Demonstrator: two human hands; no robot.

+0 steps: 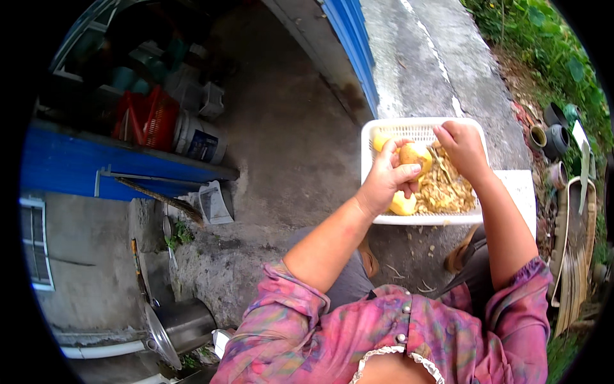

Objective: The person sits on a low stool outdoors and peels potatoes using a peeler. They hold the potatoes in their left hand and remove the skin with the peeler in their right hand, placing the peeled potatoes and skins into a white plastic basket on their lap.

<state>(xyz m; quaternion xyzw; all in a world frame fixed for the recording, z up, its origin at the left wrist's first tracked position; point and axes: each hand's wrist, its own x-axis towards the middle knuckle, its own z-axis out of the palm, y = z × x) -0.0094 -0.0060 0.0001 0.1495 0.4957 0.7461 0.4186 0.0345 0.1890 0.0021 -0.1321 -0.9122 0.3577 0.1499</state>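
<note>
My left hand (387, 176) is wrapped round a partly peeled potato (416, 155), yellow with brown skin still on part of it. Beside it, my right hand (462, 146) is closed; whatever it may hold is hidden by the fingers. Both hands are above a white plastic basket (419, 219) with slotted walls. A heap of brown and yellow peelings (448, 192) fills the basket's right part. Along its left side lie yellow peeled potatoes, one (403, 203) near the front and another (382, 141) at the back, partly covered by my hand.
Under the basket's right side shows a white surface (519, 192). Pots (556, 141) and plants stand at the far right. To the left are a red crate (148, 118), a white bucket (198, 137), a dustpan (215, 203) and a metal pot (185, 323).
</note>
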